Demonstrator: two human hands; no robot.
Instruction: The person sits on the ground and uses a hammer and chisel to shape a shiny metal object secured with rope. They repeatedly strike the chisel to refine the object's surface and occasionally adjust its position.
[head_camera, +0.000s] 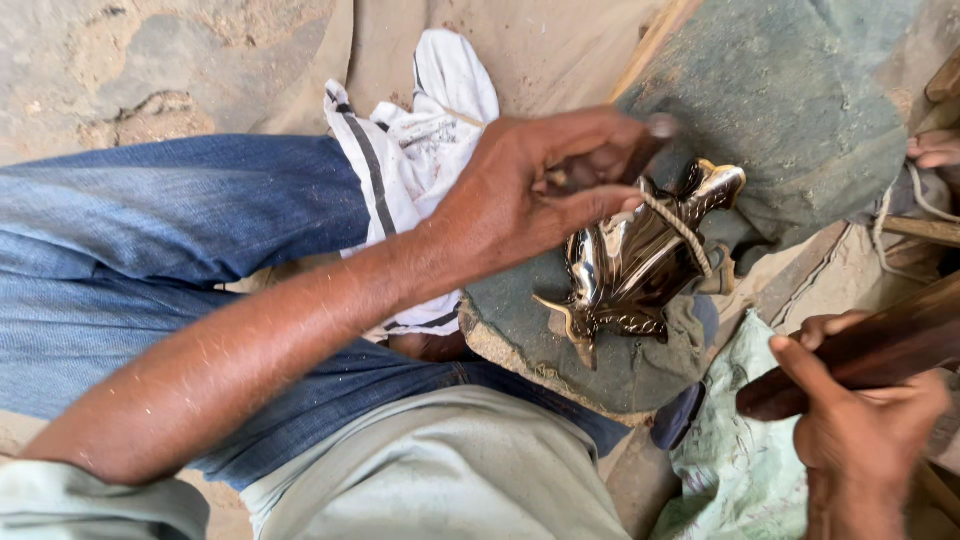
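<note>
So from the left: jeans-clad leg (180, 240) fills that whole side, with a white cloth with dark stripes (415, 150) bunched just beyond the knee. The left hand (530, 190) reaches across it, fingers curled closed around a small dark tool (650, 135), its tip resting at the far edge of the shiny metal piece (640, 260). That piece looks like a polished turtle or leaf-shaped casting, lying on a grey-green stone slab (800, 110) that serves as the worktop, with a thin cord (680, 230) looped over it.

Over on the right, the right hand (860, 420) is wrapped tight around a dark wooden handle (860, 350), like a mallet, held near and to the right of the casting, apart from it. Somebody's bare toes (935, 150) show at the far right edge.

What could go wrong, I'd guess: the casting is slick and only the cord holds it, so a blow could make the tool skid and gouge the polish or catch the fingers. It also sits close to the slab's near edge, so it could slide off toward the lap. Room's tight: knee on the left, pale green sack (740, 450) near right, toes far right.
</note>
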